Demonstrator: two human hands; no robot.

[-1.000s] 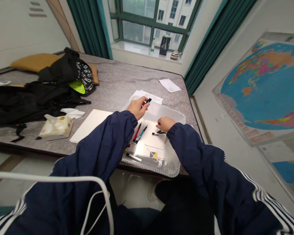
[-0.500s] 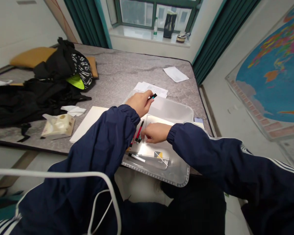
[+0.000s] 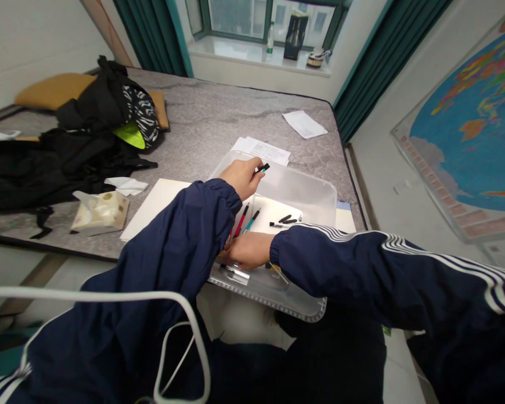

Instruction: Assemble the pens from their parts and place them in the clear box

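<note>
My left hand (image 3: 244, 177) is closed round a black pen with a teal band (image 3: 262, 168), above a translucent plastic tray (image 3: 313, 193). Lower down, my right hand (image 3: 249, 249) reaches into the tray with bent fingers, and its fingertips are largely hidden. A red pen (image 3: 241, 220) and a teal pen (image 3: 252, 220) lie just beyond it. Further right, several small black pieces (image 3: 285, 218) rest on a pale sheet (image 3: 273, 207). A small clear-and-white item (image 3: 235, 274) lies by the tray's near edge.
White papers (image 3: 263, 150) lie behind the tray, another sheet (image 3: 305, 123) farther back. Cream paper (image 3: 155, 207) and a tissue pack (image 3: 101, 212) are at left, near black clothing (image 3: 67, 168) and a black bag (image 3: 95, 104). A white cable (image 3: 109, 295) crosses the foreground.
My right hand has moved left and nearer, toward the near-left part of the tray, uncovering the teal pen and the small black pieces. My left hand keeps its hold on the black pen.
</note>
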